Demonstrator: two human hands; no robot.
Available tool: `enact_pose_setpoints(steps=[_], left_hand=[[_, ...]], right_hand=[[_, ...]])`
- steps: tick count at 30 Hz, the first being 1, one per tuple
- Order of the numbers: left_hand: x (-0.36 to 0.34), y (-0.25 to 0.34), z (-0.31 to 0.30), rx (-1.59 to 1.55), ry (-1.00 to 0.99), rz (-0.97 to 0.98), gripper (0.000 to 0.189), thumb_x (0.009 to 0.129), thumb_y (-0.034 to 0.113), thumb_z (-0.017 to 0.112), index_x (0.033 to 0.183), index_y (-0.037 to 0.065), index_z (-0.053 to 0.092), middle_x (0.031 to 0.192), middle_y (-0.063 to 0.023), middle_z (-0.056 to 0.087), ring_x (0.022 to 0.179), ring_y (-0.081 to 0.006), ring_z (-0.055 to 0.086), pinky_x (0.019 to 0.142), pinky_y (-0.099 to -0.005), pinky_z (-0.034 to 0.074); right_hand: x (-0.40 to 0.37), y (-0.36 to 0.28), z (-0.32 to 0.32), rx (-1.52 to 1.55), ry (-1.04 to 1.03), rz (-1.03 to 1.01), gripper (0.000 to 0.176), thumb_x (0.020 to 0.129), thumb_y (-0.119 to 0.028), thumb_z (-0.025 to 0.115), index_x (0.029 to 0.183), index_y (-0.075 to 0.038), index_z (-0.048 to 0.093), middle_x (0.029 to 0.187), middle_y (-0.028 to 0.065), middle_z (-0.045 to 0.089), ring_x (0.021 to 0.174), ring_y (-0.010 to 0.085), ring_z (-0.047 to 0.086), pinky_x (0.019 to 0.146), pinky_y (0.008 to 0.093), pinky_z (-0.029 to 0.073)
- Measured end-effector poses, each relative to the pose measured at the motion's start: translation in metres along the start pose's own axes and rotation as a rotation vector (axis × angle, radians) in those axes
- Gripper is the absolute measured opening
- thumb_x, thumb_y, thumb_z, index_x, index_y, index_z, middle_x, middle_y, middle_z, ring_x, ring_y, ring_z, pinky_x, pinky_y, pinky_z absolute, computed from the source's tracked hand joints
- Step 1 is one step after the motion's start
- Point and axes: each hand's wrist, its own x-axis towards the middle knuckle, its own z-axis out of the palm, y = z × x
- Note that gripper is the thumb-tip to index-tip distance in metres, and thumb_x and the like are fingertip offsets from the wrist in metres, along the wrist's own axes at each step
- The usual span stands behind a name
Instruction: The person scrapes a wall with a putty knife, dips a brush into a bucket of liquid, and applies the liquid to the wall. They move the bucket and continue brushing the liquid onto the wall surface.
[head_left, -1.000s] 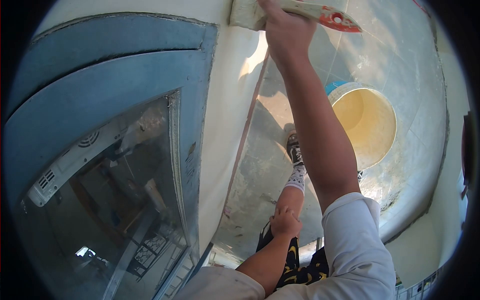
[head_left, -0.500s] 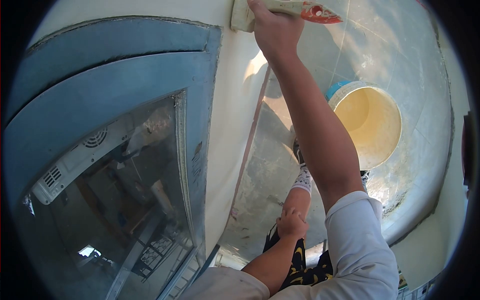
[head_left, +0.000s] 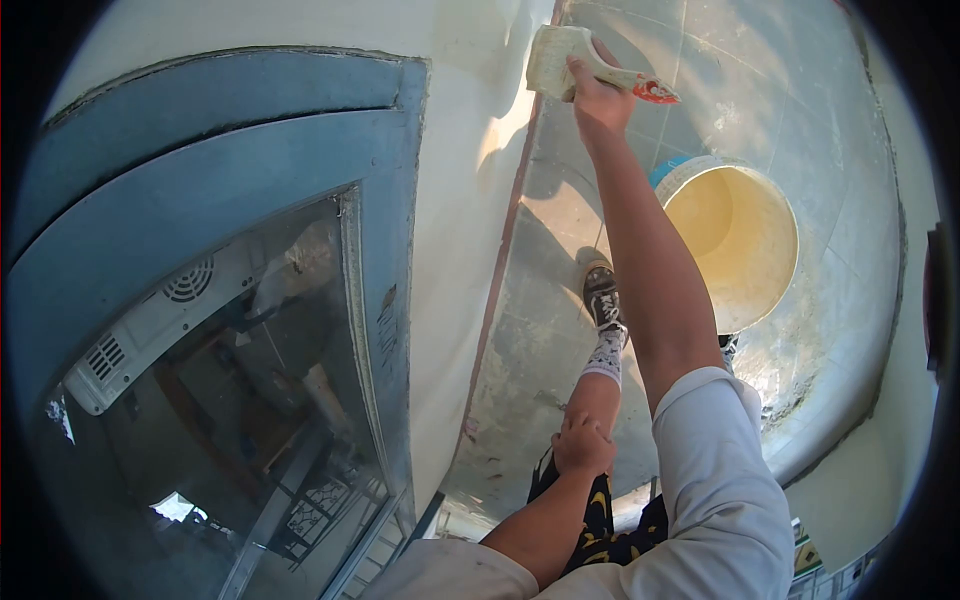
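My right hand point(head_left: 603, 98) grips a wide, pale-crusted paintbrush point(head_left: 562, 62) at the top of the view. Red shows at the end of its handle. The bristle end is close to the cream wall point(head_left: 470, 130); whether it touches cannot be told. My left hand point(head_left: 584, 446) rests on my lower leg, its fingers curled against the skin above a patterned sock. To the right of my right forearm stands a large bucket point(head_left: 768, 250) with pale yellow paint inside.
A blue window frame point(head_left: 390, 200) with dark glass fills the left side. Behind the glass is a white vented appliance point(head_left: 150, 325). Grey tiled floor point(head_left: 535, 340) lies beneath, with my dark shoe point(head_left: 603, 296) on it. A blue object point(head_left: 668, 168) touches the bucket's far side.
My right hand and the brush have moved down and slightly right in the view, and the brush is farther from the window frame. My left hand has stayed on the leg. More of my shoe shows.
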Motion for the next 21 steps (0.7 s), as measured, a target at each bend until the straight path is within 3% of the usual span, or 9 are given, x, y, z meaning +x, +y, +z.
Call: enact_pose_setpoints(steps=[5,7,9,11,12,13,15,18,21], left_hand=[[0.002,-0.007,0.008,-0.039,0.033,0.013,0.037,0.078,0.027,0.054,0.109,0.01,0.063,0.129,-0.0044,0.048,0.123,-0.0225,0.041,0.097,-0.0455,0.034],[0.003,-0.008,0.008,-0.032,0.039,0.012,0.036,0.078,0.026,0.053,0.11,0.011,0.063,0.129,-0.0043,0.048,0.123,-0.0225,0.041,0.097,-0.0453,0.034],[0.0,-0.006,0.008,-0.034,0.033,0.014,0.036,0.079,0.026,0.053,0.11,0.011,0.063,0.129,-0.0041,0.048,0.123,-0.0225,0.041,0.097,-0.045,0.034],[0.0,-0.001,0.001,0.002,0.013,0.006,0.036,0.079,0.025,0.052,0.11,0.011,0.063,0.129,-0.0039,0.048,0.123,-0.0223,0.041,0.096,-0.0446,0.034],[-0.002,-0.001,0.003,-0.009,0.006,0.006,0.036,0.079,0.025,0.052,0.11,0.011,0.063,0.129,-0.0039,0.048,0.123,-0.0223,0.041,0.096,-0.0446,0.034],[0.0,-0.003,0.002,-0.004,0.013,0.002,0.036,0.078,0.026,0.053,0.11,0.011,0.063,0.13,-0.004,0.048,0.123,-0.0224,0.041,0.097,-0.0446,0.034],[0.0,-0.002,0.001,0.001,0.029,0.003,0.037,0.078,0.026,0.053,0.11,0.011,0.063,0.13,-0.0041,0.048,0.123,-0.0224,0.041,0.097,-0.0446,0.034],[0.001,-0.003,-0.004,-0.007,0.024,0.017,0.038,0.077,0.027,0.054,0.111,0.011,0.063,0.131,-0.0042,0.047,0.124,-0.0225,0.04,0.098,-0.045,0.033],[0.001,-0.004,-0.007,-0.011,-0.016,0.006,0.038,0.077,0.028,0.055,0.111,0.012,0.063,0.131,-0.0039,0.047,0.124,-0.0223,0.04,0.098,-0.0451,0.033]], right_hand=[[-0.013,-0.013,0.047,-0.025,0.029,0.061,0.042,0.076,-0.012,0.068,0.116,-0.001,0.06,0.1,0.0109,0.065,0.088,0.0146,0.062,0.079,0.026,0.049],[-0.022,-0.034,0.061,-0.135,-0.08,-0.049,0.043,0.076,-0.009,0.066,0.117,0.003,0.058,0.095,0.0145,0.065,0.088,0.017,0.062,0.08,0.0265,0.048],[-0.015,-0.047,0.058,-0.08,-0.082,-0.022,0.044,0.076,-0.009,0.066,0.116,0.005,0.057,0.092,0.0137,0.066,0.087,0.0162,0.062,0.079,0.0258,0.048],[-0.011,-0.076,0.039,0.183,-0.261,0.175,0.041,0.083,-0.006,0.063,0.121,0.005,0.052,0.092,0.0095,0.062,0.078,0.013,0.058,0.067,0.0235,0.048],[-0.013,-0.083,0.033,0.307,-0.168,0.035,0.042,0.083,-0.006,0.062,0.122,0.005,0.052,0.094,0.0106,0.062,0.08,0.0121,0.057,0.066,0.0226,0.047],[-0.01,-0.076,0.028,0.304,-0.173,0.035,0.042,0.083,-0.006,0.062,0.122,0.005,0.052,0.094,0.0106,0.062,0.08,0.0121,0.057,0.066,0.0226,0.047],[0.0,-0.045,0.015,0.255,-0.023,-0.021,0.044,0.076,-0.01,0.067,0.118,0.002,0.058,0.101,0.0121,0.064,0.089,0.0147,0.061,0.081,0.0273,0.048],[0.004,-0.012,0.02,0.027,0.07,0.045,0.045,0.076,-0.01,0.068,0.119,0.001,0.057,0.105,0.0113,0.064,0.093,0.015,0.061,0.082,0.0271,0.048],[-0.003,-0.01,0.043,-0.004,-0.05,0.102,0.045,0.076,-0.01,0.068,0.119,0.001,0.057,0.106,0.0103,0.064,0.094,0.0153,0.061,0.082,0.0265,0.047]])
